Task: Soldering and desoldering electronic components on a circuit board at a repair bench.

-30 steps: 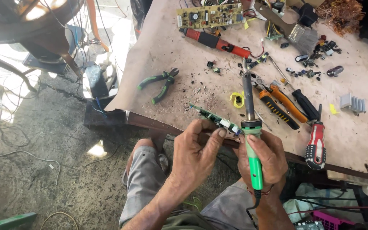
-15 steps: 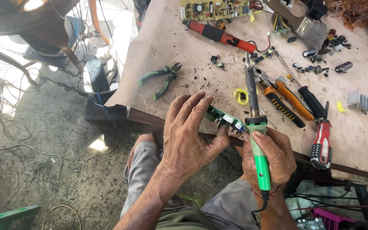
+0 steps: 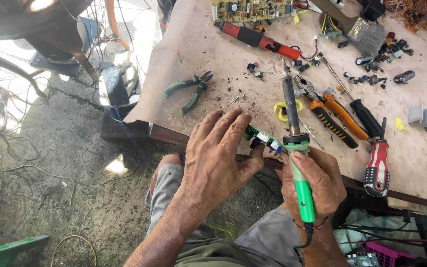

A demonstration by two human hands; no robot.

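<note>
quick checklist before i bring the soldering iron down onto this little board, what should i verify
1. Board held firmly: ok, the left hand covers and grips the small green circuit board.
2. Iron gripped well: ok, the right hand wraps the green handle of the soldering iron.
3. Tip away from fingers: ok, it points up over the table, away from both hands.
4. Tip hot: cannot tell.
5. Joint to be worked visible: not ok, the left hand hides most of the board.
6. Cord free: cannot tell, it drops out of sight below the handle.
</note>
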